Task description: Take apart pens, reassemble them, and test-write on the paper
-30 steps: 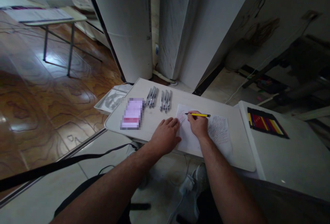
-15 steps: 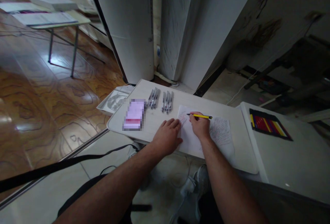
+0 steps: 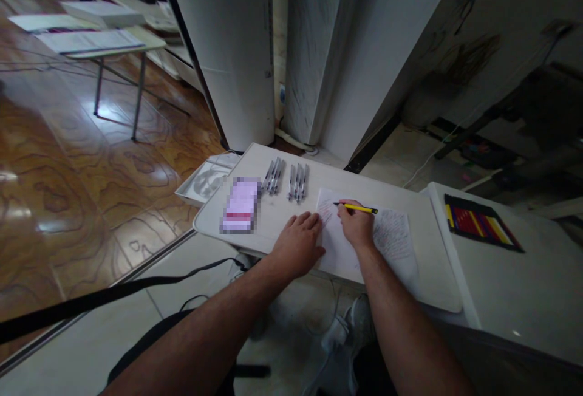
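My right hand (image 3: 356, 226) is closed around a yellow pen (image 3: 359, 208) whose tip rests on the upper left of a white sheet of paper (image 3: 392, 241) covered in red handwriting. My left hand (image 3: 298, 243) lies flat with its fingers together on the sheet's left edge, holding it down. The sheet lies on a small white table (image 3: 273, 214) in front of me.
Two bundles of grey pens (image 3: 285, 178) lie at the table's far side beside a blurred pink box (image 3: 240, 204). A tray of coloured pens (image 3: 480, 222) sits on a second white table (image 3: 523, 286) to the right. White pillars (image 3: 237, 50) stand behind. A black strap (image 3: 113, 293) crosses the floor.
The view has shifted slightly. Both hands keep their places on the paper, the pen tip staying near the sheet's upper left.
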The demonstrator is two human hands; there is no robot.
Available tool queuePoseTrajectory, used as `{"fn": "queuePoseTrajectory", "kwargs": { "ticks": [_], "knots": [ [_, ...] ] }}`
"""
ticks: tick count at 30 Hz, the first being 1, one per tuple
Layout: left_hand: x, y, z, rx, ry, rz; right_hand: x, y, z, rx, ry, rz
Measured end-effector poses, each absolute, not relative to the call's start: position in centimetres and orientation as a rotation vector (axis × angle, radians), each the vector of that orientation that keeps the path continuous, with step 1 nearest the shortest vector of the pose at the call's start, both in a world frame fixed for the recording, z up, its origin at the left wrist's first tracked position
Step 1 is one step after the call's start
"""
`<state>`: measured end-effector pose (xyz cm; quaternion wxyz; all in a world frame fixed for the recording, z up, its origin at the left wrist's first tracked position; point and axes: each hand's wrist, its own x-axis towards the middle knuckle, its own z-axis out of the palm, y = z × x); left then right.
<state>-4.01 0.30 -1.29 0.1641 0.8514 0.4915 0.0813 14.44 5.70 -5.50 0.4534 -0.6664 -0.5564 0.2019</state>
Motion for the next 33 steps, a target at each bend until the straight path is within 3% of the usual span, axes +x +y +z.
{"fn": "queuePoseTrajectory", "kwargs": {
  "ticks": [27, 33],
  "knots": [
    [-3.98, 0.31, -1.23, 2.429, 1.402, 0.244, 14.46, 5.49, -5.06, -1.578, -1.423, 0.610],
    [-3.96, 0.29, -1.26, 2.423, 1.408, 0.227, 14.45, 6.04, -5.53, -1.632, -1.341, 0.494]
  ]
}}
